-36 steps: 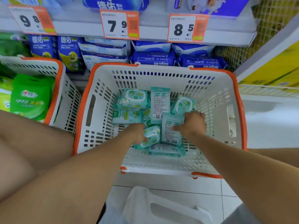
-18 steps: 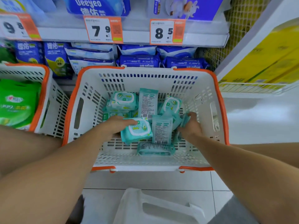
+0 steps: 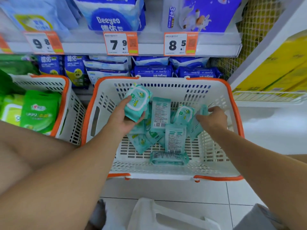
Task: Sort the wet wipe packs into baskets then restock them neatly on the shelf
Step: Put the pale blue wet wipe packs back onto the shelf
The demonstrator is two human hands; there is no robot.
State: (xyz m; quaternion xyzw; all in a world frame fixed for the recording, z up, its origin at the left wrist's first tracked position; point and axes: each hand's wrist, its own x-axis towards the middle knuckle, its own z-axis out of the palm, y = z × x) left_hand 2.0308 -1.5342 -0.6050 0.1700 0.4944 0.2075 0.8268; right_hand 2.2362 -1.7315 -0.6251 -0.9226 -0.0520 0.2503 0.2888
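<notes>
A store shelf spans the top of the view, its front edge carrying three orange-and-white price tags reading 9.8, 7.9 and 8.5. Above the edge stand large blue packages, the middle one printed "Deeyeo" with Chinese characters. Below it lie flat dark-blue packs, also marked "Deeyeo", upside down. Stacked yellow cartons fill a side shelf at the right.

On the tiled floor sits a white basket with an orange rim — inside it, a loose heap of small teal wet wipe packs. Some lie face up, showing a white oval lid; others lie back up, showing fine print and barcodes too small to read. To its left, a second white and orange basket holds bright green packs printed "99.9".

The left hand is raised over the middle basket, palm up, thumb and curled fingers gripping one teal pack — lid side up, lifted clear of the heap. The right hand reaches down at the basket's right side, its fingers curled around the edge of another teal pack standing on end against the heap.
</notes>
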